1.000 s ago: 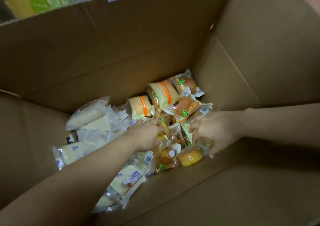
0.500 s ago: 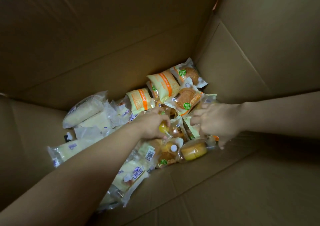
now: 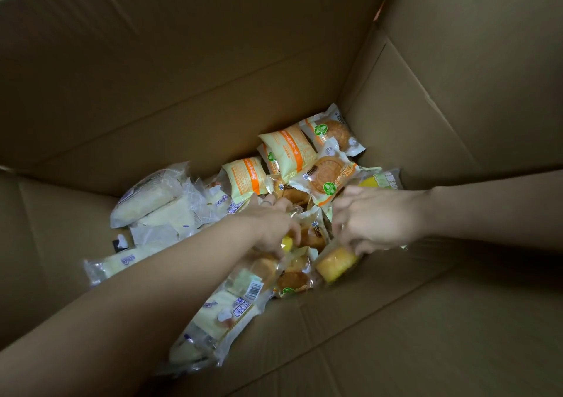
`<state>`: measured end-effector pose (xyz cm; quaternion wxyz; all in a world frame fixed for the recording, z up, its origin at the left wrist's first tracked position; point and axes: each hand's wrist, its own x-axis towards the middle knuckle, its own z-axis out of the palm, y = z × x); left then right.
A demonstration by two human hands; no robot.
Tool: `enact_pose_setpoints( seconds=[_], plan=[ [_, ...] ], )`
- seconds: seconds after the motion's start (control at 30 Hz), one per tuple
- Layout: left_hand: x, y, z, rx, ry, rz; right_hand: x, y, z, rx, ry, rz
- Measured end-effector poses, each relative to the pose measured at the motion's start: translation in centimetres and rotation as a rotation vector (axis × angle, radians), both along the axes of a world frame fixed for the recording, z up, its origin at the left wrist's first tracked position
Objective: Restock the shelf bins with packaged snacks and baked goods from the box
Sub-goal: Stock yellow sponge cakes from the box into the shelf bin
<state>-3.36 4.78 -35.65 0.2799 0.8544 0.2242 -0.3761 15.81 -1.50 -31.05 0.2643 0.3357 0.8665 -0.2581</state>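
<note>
**When Lifting Packets From the Box Floor**

While both hands are down in the large brown corrugated cardboard box (image 3: pixel 213 76), secure each packet before raising it.

- Left hand (image 3: pixel 268 229): its fingers curl down into the pile and close on a clear film packet with a yellow piece inside (image 3: pixel 287 241).
- Right hand (image 3: pixel 374 216): its fingers and thumb wrap round a round yellow sponge cake in clear wrap (image 3: pixel 335 264) at the near edge of the pile.

The remaining stock lies on the box floor. Pale yellow packets with orange stripes (image 3: pixel 288 152) and round brown pastries with green seals (image 3: pixel 327 174) sit toward the far corner. Long white bread packets (image 3: pixel 152 198) lie at the left. The shelf bins are out of view.

Grip the body of the product, not the loose film end (film is likely to slip or tear). Squeeze lightly, since soft cakes probably crush. Lift straight up to clear the tall walls, and check that no neighbouring packet clings.
</note>
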Motion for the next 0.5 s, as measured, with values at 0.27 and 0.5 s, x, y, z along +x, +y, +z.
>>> enact_pose_setpoints(
  seconds=[0.27,0.5],
  plan=[
    [-1.6,0.0,0.4,-0.021,-0.134,0.091,1.4,2.0,0.6,-0.187,-0.218,-0.523],
    [-2.6,1.4,1.6,0.033,-0.200,0.179,2.3,3.0,1.0,-0.183,-0.305,-0.359]
  ],
)
